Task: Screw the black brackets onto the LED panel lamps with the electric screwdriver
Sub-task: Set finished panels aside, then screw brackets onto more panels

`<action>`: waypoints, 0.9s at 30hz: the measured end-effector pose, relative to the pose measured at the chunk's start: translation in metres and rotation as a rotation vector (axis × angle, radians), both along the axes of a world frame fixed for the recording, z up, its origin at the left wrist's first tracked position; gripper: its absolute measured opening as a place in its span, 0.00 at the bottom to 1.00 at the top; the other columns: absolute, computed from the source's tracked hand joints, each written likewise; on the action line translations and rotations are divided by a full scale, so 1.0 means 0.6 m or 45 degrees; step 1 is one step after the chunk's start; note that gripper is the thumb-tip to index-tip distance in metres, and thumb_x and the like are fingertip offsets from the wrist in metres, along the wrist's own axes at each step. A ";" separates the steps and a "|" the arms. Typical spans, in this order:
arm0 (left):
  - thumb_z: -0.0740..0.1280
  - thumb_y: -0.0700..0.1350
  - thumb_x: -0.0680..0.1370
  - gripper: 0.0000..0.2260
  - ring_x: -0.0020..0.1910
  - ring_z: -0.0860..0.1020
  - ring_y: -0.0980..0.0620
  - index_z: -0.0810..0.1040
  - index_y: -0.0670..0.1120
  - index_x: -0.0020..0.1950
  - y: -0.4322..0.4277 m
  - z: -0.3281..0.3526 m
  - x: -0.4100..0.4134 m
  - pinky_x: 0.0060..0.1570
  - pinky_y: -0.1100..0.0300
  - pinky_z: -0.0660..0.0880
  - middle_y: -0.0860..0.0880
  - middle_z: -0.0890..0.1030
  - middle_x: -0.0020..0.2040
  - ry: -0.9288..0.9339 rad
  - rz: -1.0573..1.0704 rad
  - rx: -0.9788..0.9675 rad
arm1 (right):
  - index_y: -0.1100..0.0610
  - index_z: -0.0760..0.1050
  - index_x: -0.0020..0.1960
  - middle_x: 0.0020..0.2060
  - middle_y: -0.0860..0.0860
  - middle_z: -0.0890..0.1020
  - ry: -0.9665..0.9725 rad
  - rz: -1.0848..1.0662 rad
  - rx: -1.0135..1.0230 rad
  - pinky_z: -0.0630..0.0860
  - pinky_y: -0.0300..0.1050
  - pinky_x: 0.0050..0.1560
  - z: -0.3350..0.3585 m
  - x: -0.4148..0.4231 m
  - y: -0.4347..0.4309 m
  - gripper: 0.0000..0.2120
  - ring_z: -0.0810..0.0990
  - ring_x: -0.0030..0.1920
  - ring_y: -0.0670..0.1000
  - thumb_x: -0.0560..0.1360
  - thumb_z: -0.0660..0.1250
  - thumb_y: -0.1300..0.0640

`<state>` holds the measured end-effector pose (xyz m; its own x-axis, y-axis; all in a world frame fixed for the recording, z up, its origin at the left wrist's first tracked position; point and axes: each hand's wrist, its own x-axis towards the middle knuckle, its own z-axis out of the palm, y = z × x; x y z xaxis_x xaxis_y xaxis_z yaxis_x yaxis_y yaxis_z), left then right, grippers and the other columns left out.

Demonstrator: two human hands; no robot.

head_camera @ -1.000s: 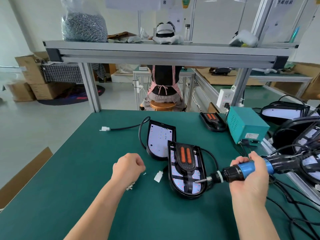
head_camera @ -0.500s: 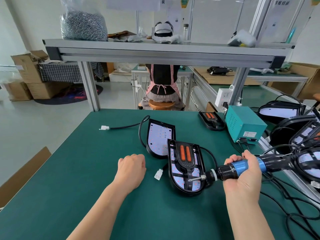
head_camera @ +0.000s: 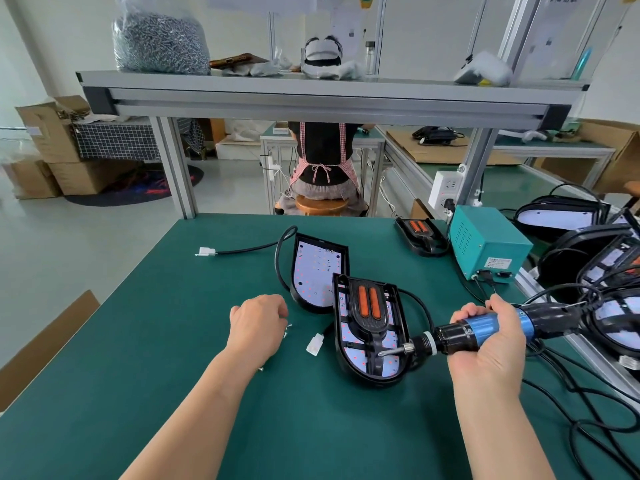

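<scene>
Screwdriver (head_camera: 446, 337) and lamp meet at 1 spot: the bit's tip hangs over the near-right part of the LED panel lamp (head_camera: 349, 367). That lamp lies flat on the green mat (head_camera: 166, 393) between the 2 hands, its long axis running away from the person and its rounded end nearest. The black bracket (head_camera: 367, 311), with 2 orange strips, sits on it along the same axis. The right hand (head_camera: 491, 348) is wrapped round the tool's blue barrel and is the nearer hand to the lamp. The tool lies close to level, coming in from the right with the bit pointing left, so it crosses the lamp's axis rather than standing over a hole. The left hand (head_camera: 258, 327) rests on the mat to the lamp's left, fingers curled under; whether they pinch anything I cannot tell. Loose screws (head_camera: 287, 329) lie just beside it, and a white connector (head_camera: 315, 344) sits between it and the lamp. A 2nd lamp (head_camera: 317, 271), without a bracket, lies just behind. My reading: a screw must come across from the left, and the tool must tip upright before driving, or the bit could slip onto the panel.
</scene>
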<state>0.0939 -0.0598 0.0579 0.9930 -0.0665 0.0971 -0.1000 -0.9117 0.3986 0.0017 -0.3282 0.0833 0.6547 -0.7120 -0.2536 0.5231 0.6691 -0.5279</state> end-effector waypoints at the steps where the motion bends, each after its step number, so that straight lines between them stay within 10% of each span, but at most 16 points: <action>1: 0.67 0.44 0.78 0.04 0.53 0.78 0.48 0.79 0.50 0.51 -0.004 0.002 0.005 0.56 0.56 0.65 0.53 0.81 0.49 0.026 -0.015 0.031 | 0.56 0.72 0.47 0.30 0.47 0.76 -0.003 -0.001 -0.013 0.78 0.40 0.39 0.000 0.001 -0.001 0.09 0.78 0.32 0.47 0.75 0.72 0.58; 9: 0.62 0.40 0.77 0.07 0.55 0.77 0.44 0.78 0.47 0.51 -0.018 0.018 0.016 0.57 0.53 0.69 0.50 0.80 0.52 0.117 -0.165 0.282 | 0.55 0.72 0.48 0.30 0.47 0.76 -0.008 0.005 -0.026 0.78 0.39 0.39 0.000 0.002 0.000 0.08 0.78 0.32 0.46 0.76 0.72 0.57; 15: 0.68 0.38 0.74 0.07 0.37 0.77 0.51 0.76 0.49 0.38 -0.028 0.052 -0.053 0.39 0.59 0.75 0.52 0.80 0.35 -0.050 -0.287 -0.477 | 0.55 0.72 0.48 0.30 0.47 0.76 -0.040 -0.002 0.009 0.78 0.40 0.39 0.011 0.001 0.000 0.09 0.78 0.32 0.46 0.76 0.72 0.58; 20: 0.75 0.36 0.73 0.09 0.34 0.76 0.56 0.83 0.50 0.42 -0.073 0.066 -0.110 0.40 0.66 0.74 0.52 0.82 0.35 0.262 -0.467 -1.121 | 0.56 0.72 0.48 0.29 0.48 0.77 -0.081 -0.017 0.061 0.78 0.40 0.37 0.034 -0.002 0.003 0.09 0.78 0.31 0.47 0.75 0.72 0.59; 27: 0.74 0.31 0.72 0.11 0.38 0.79 0.55 0.85 0.48 0.39 -0.100 0.061 -0.129 0.43 0.67 0.76 0.49 0.84 0.37 0.347 -0.436 -1.381 | 0.56 0.72 0.49 0.30 0.48 0.76 -0.095 -0.024 0.100 0.78 0.39 0.37 0.045 -0.008 0.005 0.09 0.77 0.30 0.46 0.75 0.73 0.59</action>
